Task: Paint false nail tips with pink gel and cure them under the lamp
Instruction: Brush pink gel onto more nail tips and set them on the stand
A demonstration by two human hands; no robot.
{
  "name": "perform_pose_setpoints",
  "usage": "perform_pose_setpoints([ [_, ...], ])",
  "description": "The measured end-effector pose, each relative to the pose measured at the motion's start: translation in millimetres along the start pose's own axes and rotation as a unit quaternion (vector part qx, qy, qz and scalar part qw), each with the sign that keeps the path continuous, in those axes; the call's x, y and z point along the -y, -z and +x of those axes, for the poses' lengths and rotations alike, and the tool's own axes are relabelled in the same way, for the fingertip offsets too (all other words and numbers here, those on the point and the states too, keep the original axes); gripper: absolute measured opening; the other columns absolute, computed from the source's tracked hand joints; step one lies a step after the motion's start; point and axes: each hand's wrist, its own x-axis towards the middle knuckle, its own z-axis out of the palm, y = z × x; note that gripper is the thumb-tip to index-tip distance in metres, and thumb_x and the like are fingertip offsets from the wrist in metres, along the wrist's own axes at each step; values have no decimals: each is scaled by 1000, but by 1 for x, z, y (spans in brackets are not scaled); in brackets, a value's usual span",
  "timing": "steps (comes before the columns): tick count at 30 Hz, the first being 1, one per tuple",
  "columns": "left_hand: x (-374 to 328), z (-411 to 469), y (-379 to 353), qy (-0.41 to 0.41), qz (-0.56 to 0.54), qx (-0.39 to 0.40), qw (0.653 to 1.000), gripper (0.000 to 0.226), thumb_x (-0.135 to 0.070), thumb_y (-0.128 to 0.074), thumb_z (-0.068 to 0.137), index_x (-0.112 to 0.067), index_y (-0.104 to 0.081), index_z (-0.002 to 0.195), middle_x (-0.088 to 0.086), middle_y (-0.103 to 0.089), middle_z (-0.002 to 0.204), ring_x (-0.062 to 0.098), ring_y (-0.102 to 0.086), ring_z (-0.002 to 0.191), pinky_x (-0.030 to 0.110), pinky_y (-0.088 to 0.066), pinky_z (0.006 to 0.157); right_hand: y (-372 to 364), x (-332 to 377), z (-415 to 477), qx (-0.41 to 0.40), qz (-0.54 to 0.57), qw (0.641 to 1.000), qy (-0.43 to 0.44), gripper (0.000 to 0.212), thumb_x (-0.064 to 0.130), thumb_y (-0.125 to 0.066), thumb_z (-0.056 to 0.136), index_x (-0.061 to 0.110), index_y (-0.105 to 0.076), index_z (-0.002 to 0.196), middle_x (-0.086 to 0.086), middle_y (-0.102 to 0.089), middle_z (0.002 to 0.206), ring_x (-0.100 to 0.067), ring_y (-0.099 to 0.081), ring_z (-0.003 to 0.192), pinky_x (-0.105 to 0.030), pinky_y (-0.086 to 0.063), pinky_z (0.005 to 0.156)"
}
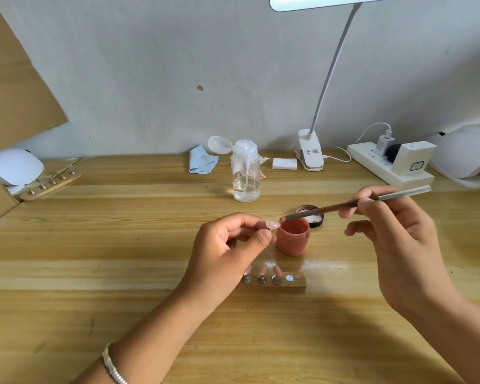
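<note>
- Left wrist: one pale, pearly bracelet (pixel 112 367), a narrow band of small ribbed segments.
- Left hand (pixel 227 253) and right hand (pixel 399 231): bare, with short, plain fingernails.
- Forearms: uncovered to the frame edge.

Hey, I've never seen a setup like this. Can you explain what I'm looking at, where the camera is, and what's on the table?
No machine here: this picture comes from a camera worn on a person's head, looking down at their two bare hands over a wooden table. The left hand pinches a false nail tip. The right hand holds a thin brush, its tip close to that nail, above an open pot of pink gel; the pot's lid lies behind. Nearer the person, a wooden stand carries more nail tips. Farther back stand a clear pump bottle, a blue cloth, a clip-on desk lamp, a power strip and a white curing lamp.
</note>
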Motion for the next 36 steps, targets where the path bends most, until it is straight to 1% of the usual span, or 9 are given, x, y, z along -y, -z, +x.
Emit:
perform_pose_setpoints([
  [5, -4, 0, -2, -15, 6, -10, 1000, 8, -29, -75, 81, -25, -75, 88, 4, -77, 86, 48, -63, 87, 43, -53, 55, -4, 1, -4, 56, 6, 998, 0, 5, 10, -63, 91, 15, -65, 90, 7, -67, 76, -12, -63, 76, -23, -51, 62],
  [10, -2, 1, 0, -2, -3, -17, 1000, 7, -22, -76, 85, -20, -76, 92, 6, -76, 89, 53, -58, 85, 36, -50, 50, 1, 0, 0, 7, -21, 1000, -6, 27, -6, -51, 98, 16, -63, 87, 9, -68, 71, -8, -63, 72, -19, -50, 60],
  [14, -2, 1, -1, -15, 9, -3, 1000, 6, -20, -75, 86, -24, -76, 90, 4, -77, 87, 40, -60, 71, 29, -47, 44, -1, 0, -1, 23, 7, 1000, -6, 11, 8, -57, 96, 14, -64, 90, 8, -67, 75, -10, -63, 75, -22, -51, 61],
  [16, -2, 0, -1, -20, 10, -5, 1000, 8, -26, -75, 82, -23, -76, 90, 7, -76, 87, 40, -58, 69, 34, -46, 46, -3, 0, -3, 44, 5, 999, -9, 9, 20, -61, 88, 12, -64, 92, 7, -67, 78, -13, -63, 78, -24, -51, 62],
  [19, -1, 1, 0, -21, 14, -7, 1000, 6, -25, -77, 84, -27, -76, 90, 5, -76, 88, 49, -58, 74, 34, -48, 44, -3, 1, -2, 37, -13, 999, -17, 7, 9, -59, 94, 13, -64, 89, 8, -68, 75, -10, -63, 75, -22, -51, 61],
  [23, 0, 1, 0, -13, 18, -5, 1000, 9, -28, -73, 81, -29, -77, 89, 3, -76, 89, 32, -55, 68, 25, -45, 43, 1, 2, 3, -14, -25, 999, -25, 23, -1, -53, 98, 16, -62, 86, 9, -68, 68, -5, -63, 69, -18, -49, 57],
  [29, 3, 1, 1, -15, 31, -6, 999, 6, -14, -76, 87, -17, -76, 92, 8, -73, 86, 33, -48, 67, 37, -46, 47, -4, 5, -1, 14, 13, 1000, -17, 11, 19, -60, 95, 22, -66, 85, 4, -67, 70, -9, -64, 72, -21, -50, 59],
  [33, 1, 1, -1, -29, 37, 5, 999, 10, -25, -75, 84, -27, -77, 94, 2, -75, 87, 27, -49, 65, 43, -42, 47, -5, 7, -1, 21, 25, 999, -25, 8, 28, -61, 89, 25, -68, 85, 1, -68, 70, -12, -66, 72, -22, -50, 58],
  [36, 2, 1, -1, -35, 36, 7, 999, 11, -19, -74, 86, -24, -78, 95, -1, -76, 89, 18, -58, 68, 34, -44, 49, -5, 6, -1, 26, 30, 998, -39, 8, 30, -62, 88, 25, -68, 86, -3, -70, 71, -15, -67, 73, -23, -50, 58],
])
